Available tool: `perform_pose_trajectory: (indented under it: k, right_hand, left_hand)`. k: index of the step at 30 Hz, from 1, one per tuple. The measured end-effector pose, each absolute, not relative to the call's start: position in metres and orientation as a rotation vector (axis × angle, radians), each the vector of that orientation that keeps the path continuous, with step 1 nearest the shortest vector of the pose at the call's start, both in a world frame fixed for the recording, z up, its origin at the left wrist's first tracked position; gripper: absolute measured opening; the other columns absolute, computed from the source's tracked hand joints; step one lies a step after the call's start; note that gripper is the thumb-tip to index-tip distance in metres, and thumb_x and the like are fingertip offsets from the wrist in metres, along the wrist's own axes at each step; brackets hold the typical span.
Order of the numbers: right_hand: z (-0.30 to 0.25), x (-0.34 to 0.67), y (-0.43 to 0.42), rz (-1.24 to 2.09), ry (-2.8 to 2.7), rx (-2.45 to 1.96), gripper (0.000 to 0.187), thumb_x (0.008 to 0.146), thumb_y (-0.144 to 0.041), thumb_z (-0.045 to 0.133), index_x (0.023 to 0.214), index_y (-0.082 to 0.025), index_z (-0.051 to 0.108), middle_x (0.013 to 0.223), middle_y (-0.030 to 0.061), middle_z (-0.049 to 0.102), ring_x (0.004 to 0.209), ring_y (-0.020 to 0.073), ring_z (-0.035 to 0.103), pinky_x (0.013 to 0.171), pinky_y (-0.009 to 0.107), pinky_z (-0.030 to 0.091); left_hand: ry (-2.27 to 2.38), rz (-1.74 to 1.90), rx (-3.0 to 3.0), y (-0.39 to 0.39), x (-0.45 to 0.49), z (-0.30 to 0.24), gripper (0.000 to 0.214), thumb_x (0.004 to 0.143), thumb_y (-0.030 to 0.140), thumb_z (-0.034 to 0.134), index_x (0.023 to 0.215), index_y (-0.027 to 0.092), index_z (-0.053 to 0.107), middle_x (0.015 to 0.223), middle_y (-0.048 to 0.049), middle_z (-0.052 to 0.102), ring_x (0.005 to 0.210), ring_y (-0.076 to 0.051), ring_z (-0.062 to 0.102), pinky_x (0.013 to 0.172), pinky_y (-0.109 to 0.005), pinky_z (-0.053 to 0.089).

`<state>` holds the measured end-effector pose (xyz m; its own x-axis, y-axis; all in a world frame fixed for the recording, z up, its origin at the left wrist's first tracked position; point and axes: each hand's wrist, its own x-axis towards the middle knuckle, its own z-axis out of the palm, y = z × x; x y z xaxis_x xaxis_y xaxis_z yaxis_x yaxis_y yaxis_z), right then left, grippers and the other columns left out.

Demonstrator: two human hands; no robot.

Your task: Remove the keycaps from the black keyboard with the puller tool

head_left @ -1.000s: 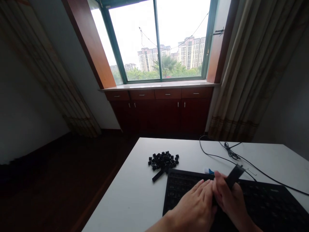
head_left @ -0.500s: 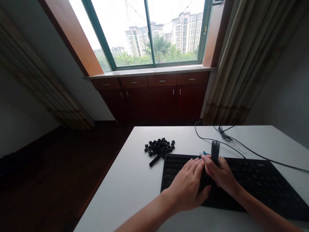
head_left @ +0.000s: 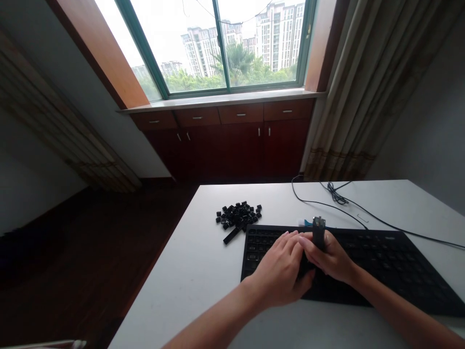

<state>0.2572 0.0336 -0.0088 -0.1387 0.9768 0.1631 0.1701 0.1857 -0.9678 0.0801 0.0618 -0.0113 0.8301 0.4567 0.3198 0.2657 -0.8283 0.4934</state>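
Many loose keys are heaped beside the keyboard on the worktop; what remains fitted is unclear. A dark tool is clasped in the right hand; the left hand's grip cannot be told.

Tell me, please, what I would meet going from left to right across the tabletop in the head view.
Pile of black keys → left hand → right hand, gripping a dark tool → thin bent wire.
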Motion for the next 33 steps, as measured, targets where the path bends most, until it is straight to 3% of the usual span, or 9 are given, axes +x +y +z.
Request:
perform_pose_trajectory:
  k: [4,9,20,29,33]
  right_hand:
    - [-0.006,0.264,0.034,1.056,-1.661,-1.039,0.042,0.096,-0.036,0.059,0.058,-0.019,0.051,0.052,-0.0035,0.044,0.048,0.0093,0.037,0.047,0.025,0.033]
    - [-0.007,0.269,0.036,1.231,-1.574,-1.012,0.046,0.099,-0.040,0.051,0.058,-0.020,0.047,0.045,-0.0062,0.038,0.038,0.0067,0.028,0.038,0.024,0.021]
    - [-0.011,0.271,0.041,1.312,-1.469,-1.025,0.045,0.096,-0.043,0.054,0.058,-0.022,0.043,0.042,-0.0070,0.038,0.033,0.0054,0.026,0.034,0.024,0.014]
    - [-0.011,0.272,0.037,1.260,-1.546,-1.039,0.040,0.095,-0.040,0.060,0.062,-0.017,0.057,0.044,-0.0058,0.043,0.037,0.0065,0.032,0.037,0.023,0.022]
    - [-0.012,0.267,0.035,1.216,-1.486,-1.103,0.047,0.098,-0.039,0.055,0.055,-0.019,0.050,0.040,-0.0054,0.045,0.034,0.0064,0.037,0.038,0.022,0.031]
  left_hand:
    - [0.546,0.563,2.588,0.062,0.079,-0.012,0.062,0.093,0.031,0.057,0.148,0.009,0.037,0.152,-0.0164,0.045,0.144,-0.029,0.038,0.128,-0.045,0.024]
    - [0.563,0.558,2.591,0.061,0.080,-0.012,0.063,0.095,0.033,0.055,0.149,0.008,0.035,0.151,-0.0170,0.047,0.144,-0.029,0.039,0.128,-0.045,0.024]
    - [0.657,0.567,2.569,0.063,0.081,-0.015,0.066,0.094,0.038,0.056,0.149,0.010,0.036,0.151,-0.0186,0.045,0.148,-0.033,0.033,0.126,-0.053,0.026]
    - [0.679,0.584,2.551,0.064,0.082,-0.017,0.061,0.092,0.039,0.060,0.144,0.011,0.043,0.149,-0.0167,0.049,0.147,-0.029,0.035,0.127,-0.046,0.026]
    - [0.676,0.567,2.586,0.063,0.082,-0.014,0.055,0.098,0.035,0.050,0.146,0.010,0.040,0.150,-0.0171,0.048,0.148,-0.029,0.034,0.127,-0.048,0.026]
